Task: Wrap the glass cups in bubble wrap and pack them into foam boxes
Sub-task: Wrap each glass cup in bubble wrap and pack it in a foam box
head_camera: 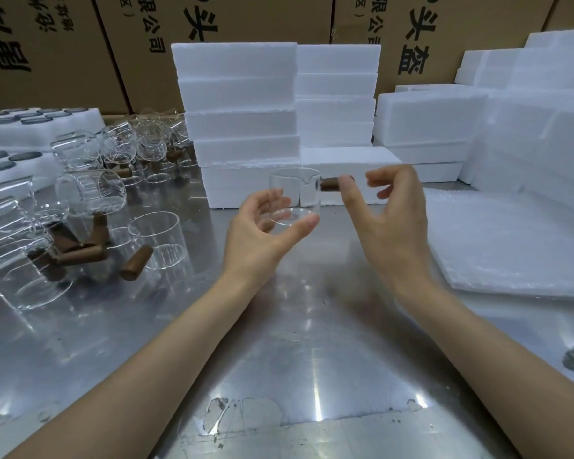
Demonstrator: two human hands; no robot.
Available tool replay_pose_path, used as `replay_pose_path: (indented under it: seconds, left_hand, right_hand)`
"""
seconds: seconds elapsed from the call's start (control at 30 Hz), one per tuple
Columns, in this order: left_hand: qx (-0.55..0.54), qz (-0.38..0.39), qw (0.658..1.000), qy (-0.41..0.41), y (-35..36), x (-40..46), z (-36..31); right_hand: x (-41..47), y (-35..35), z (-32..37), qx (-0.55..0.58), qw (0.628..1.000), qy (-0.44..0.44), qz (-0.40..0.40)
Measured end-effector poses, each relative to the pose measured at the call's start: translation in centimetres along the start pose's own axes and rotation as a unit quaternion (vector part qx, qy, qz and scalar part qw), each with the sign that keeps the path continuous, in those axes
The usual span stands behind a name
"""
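A person holds one glass cup (pixel 295 197) up in the air over the shiny metal counter (pixel 279 342). The cup is clear and stands upright, with a small brown handle (pixel 332 184) sticking out of its right side.

The left hand (pixel 262 233) is under the cup. Its grip is curled like a bowl round the bottom of the cup, with the thumb in front and the fingers behind the glass. The right hand (pixel 391 220) pinches the brown handle between the thumb and a finger. The other fingers of that hand are bent and held a little apart, touching nothing.

On the left of the counter lie many more glass cups (pixel 90 193), some on their sides, with their brown handles pointing all ways. Behind them are white foam trays (pixel 80 119) with round dark holes.

Right behind the held cup is a tall stack of white foam boxes (pixel 242 127). More foam boxes are piled on the right. A flat pile of bubble wrap (pixel 511 243) lies on the counter just beside the right hand. Big brown cardboard boxes (pixel 47 51) with black writing stand at the back.
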State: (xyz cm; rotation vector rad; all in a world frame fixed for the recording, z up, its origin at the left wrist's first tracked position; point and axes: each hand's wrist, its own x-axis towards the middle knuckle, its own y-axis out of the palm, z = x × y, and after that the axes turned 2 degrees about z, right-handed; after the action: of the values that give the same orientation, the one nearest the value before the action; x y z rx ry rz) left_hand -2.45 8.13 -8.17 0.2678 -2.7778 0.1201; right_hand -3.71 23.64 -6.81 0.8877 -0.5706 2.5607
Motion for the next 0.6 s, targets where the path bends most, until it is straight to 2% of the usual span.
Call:
replay_pose_path:
  seconds: [0.1,0.3,0.43,0.6]
  left_hand:
    - [0.017,-0.026,0.999,0.020,0.3,-0.2,0.0]
    - [0.088,-0.055,0.989,0.103,1.3,-0.8,0.0]
    - [0.144,-0.043,0.973,0.174,1.7,-1.5,-0.4]
    - [0.198,-0.019,0.961,0.194,1.3,-1.4,-0.3]
  right_hand:
    - [-0.8,0.6,0.6,0.036,0.998,0.035,0.045]
    - [-2.1,1.8,1.7,0.039,0.992,0.068,0.095]
    - [-2.4,1.7,1.8,0.068,0.989,0.083,0.098]
    - [-2.0,1.4,1.6,0.093,0.984,0.103,0.114]
